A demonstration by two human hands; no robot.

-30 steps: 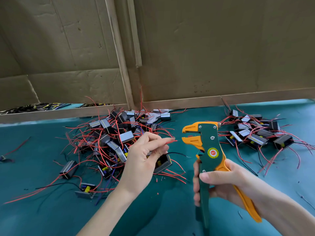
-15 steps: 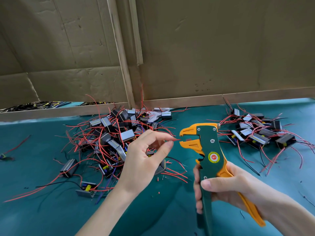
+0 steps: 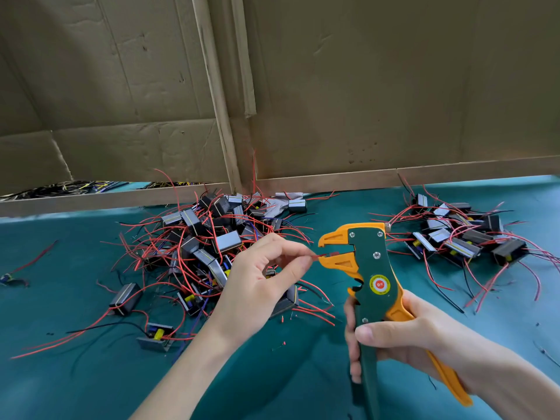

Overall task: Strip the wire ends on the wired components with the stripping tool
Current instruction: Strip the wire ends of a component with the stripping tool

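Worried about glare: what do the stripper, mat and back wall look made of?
Stripper: probably moulded plastic, green and orange, slight sheen, with shiny metal screws. Mat: teal, matte, seemingly cloth or felt. Wall: brown cardboard, matte, creased with raw edges.

"DK" on round red/yel. sticker (image 3: 379,284), side of stripping tool (image 3: 370,259); ring txt too small.

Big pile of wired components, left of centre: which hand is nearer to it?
Left. The left hand hovers at the near right edge of the big pile, overlapping it, pinching a red wire. The right hand is further right, off the pile, gripping the stripping tool.
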